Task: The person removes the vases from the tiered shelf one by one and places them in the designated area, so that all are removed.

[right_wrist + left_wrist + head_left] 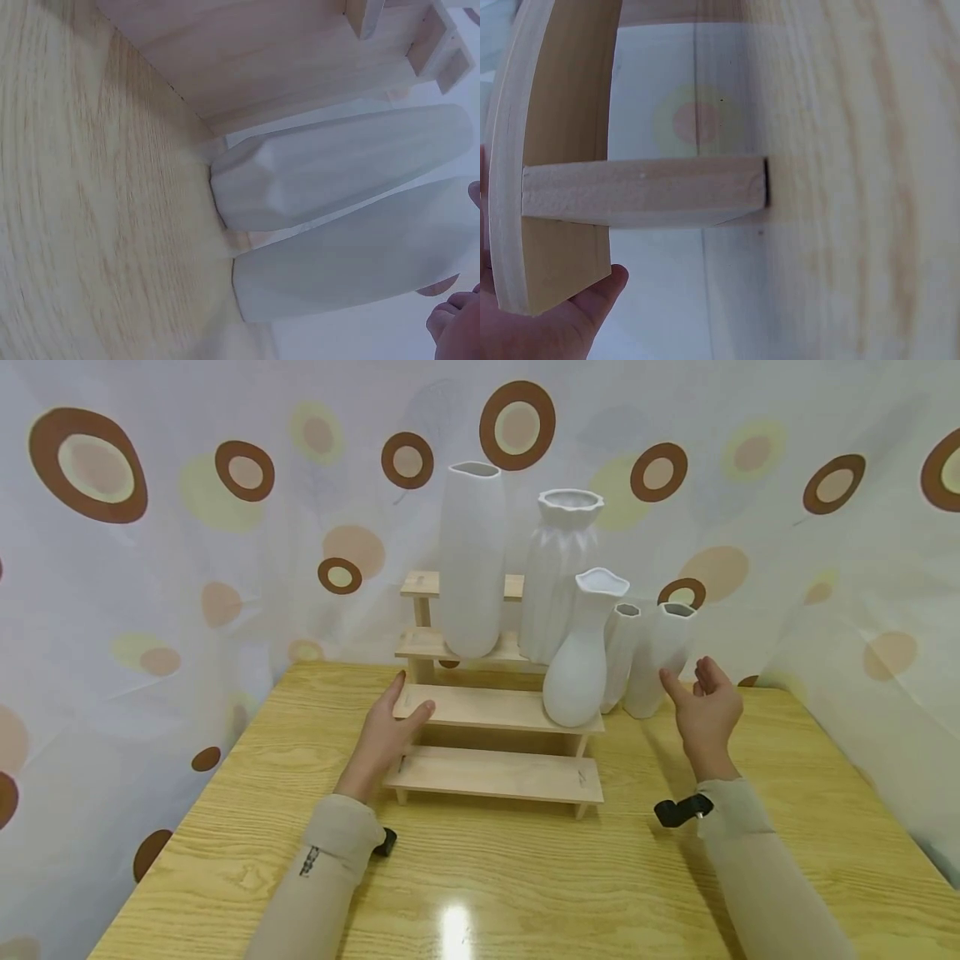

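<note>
My left hand (385,732) holds the left end of a stepped wooden display stand (487,772), with its thumb over the second step from the bottom. In the left wrist view, fingers (600,296) show around the end of a board. At the right, my right hand (708,710) is held beside a white vase (662,660), thumb and fingers apart; whether the thumb touches it I cannot tell. That vase and a slimmer faceted white vase (337,169) stand on the table next to the stand. A narrow-necked white vase (576,681) sits on the step at its right end.
A tall smooth white vase (472,560) and a pleated white vase (558,577) stand on a higher step. The wood-grain table (480,877) lies below. Patterned sheeting (285,527) hangs behind and at both sides.
</note>
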`<state>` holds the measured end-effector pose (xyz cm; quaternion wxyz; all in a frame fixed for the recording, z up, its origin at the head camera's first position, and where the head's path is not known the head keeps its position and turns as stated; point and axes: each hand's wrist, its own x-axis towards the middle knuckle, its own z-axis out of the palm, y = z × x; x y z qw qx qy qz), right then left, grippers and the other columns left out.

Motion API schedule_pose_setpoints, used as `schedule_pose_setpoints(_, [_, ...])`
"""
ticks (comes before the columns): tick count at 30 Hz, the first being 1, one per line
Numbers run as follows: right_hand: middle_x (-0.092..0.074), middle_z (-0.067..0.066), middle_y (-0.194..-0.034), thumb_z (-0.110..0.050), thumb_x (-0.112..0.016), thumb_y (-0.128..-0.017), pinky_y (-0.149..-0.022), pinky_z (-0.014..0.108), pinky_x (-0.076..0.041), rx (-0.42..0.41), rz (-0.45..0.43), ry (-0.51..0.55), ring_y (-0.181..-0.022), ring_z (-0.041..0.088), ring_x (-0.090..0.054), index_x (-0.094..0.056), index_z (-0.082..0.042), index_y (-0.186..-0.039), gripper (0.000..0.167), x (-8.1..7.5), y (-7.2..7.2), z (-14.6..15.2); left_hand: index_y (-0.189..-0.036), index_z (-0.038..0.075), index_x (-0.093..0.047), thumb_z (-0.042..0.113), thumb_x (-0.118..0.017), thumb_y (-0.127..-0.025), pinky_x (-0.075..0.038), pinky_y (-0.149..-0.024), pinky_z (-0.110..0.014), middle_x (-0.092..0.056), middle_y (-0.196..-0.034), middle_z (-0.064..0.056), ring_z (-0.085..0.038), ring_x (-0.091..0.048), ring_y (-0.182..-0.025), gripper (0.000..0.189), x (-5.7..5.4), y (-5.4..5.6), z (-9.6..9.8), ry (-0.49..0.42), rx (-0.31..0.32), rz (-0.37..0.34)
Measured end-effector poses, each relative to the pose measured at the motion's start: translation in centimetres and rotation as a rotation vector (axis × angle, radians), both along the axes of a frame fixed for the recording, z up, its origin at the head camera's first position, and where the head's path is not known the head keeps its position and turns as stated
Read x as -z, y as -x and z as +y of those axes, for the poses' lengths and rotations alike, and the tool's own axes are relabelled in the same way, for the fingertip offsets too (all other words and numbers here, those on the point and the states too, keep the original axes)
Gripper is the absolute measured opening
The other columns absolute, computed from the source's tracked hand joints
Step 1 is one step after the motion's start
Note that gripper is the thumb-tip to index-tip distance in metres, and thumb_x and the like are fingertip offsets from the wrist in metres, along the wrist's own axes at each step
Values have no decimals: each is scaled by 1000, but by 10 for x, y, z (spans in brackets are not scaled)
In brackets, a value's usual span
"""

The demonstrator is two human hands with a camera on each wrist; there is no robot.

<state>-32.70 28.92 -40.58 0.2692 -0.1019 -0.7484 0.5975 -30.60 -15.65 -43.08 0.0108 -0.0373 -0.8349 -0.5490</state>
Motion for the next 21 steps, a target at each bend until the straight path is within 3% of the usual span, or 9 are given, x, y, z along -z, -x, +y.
schedule_pose_setpoints(8, [-41, 5, -152, -28, -79, -85, -108, 18, -33, -29, 41, -11, -137, 14, -41, -41, -8, -151, 78, -13, -10, 2, -160, 29, -11, 66, -59, -89, -16, -118, -50, -11, -163, 5, -22, -8, -149, 93, -2, 0, 0, -9, 7, -3])
schedule_pose_setpoints(14, [-44, 5, -150, -25, -80, -85, -107, 20, -34, -49, 30, 17, -134, 14, -43, -43, -9, -150, 76, -19, -18, 2, -160, 30, -10, 68, -59, -87, -17, -118, -50, -10, -163, 5, -22, -7, -149, 95, -3, -1, 0, -10, 7, -11])
schedule_pose_setpoints(21, [-47, 9, -148, -18, -82, -83, -108, 22, -35, -91, 79, 76, -133, 17, -45, -46, -6, -147, 74, -22, -29, -5, -160, 26, -11, 64, -59, -90, -17, -118, -50, -11, -164, 4, -23, -8, -149, 94, -3, -2, 1, 2, 11, 2])
